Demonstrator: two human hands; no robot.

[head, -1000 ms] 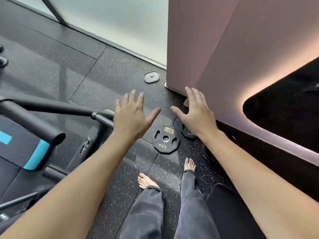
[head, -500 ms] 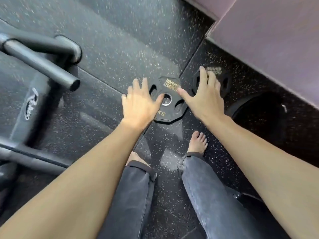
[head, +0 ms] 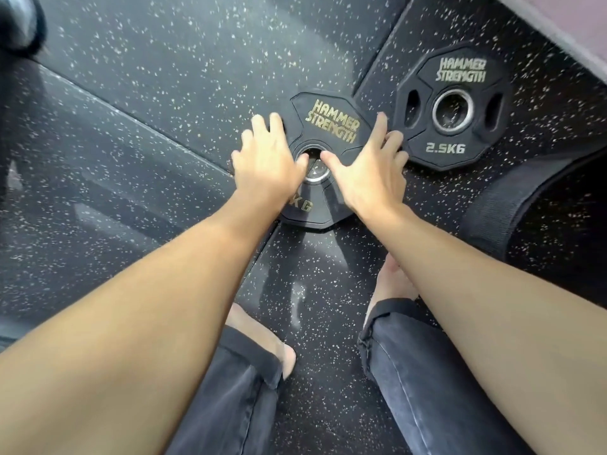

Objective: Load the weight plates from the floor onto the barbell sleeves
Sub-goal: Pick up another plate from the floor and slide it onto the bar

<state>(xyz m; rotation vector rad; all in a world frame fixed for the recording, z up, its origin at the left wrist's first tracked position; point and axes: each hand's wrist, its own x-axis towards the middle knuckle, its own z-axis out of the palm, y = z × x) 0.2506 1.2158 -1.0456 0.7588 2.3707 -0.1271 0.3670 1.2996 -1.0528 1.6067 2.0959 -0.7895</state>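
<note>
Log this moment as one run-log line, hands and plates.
left hand: on near plate | right hand: on same plate | 2.5KG plate: flat on floor, untouched | lift: not yet

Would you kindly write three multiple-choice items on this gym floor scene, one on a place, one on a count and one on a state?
1. Where does the 2.5KG plate lie relative to the plate under the hands?
A. To its right, nearer the wall
B. Stacked on it
C. To its left

2. How many lettered weight plates lie flat on the speckled floor?
A. One
B. Two
C. Four

3. What are the left hand and right hand doing?
A. Both rest on the nearer plate
B. Both lift the 2.5KG plate
C. One hangs idle by a leg

Answers: 1 A, its label shows right of the hands; 2 B, two Hammer Strength plates are visible; 3 A, the fingers spread beside the plate's centre hole.
</note>
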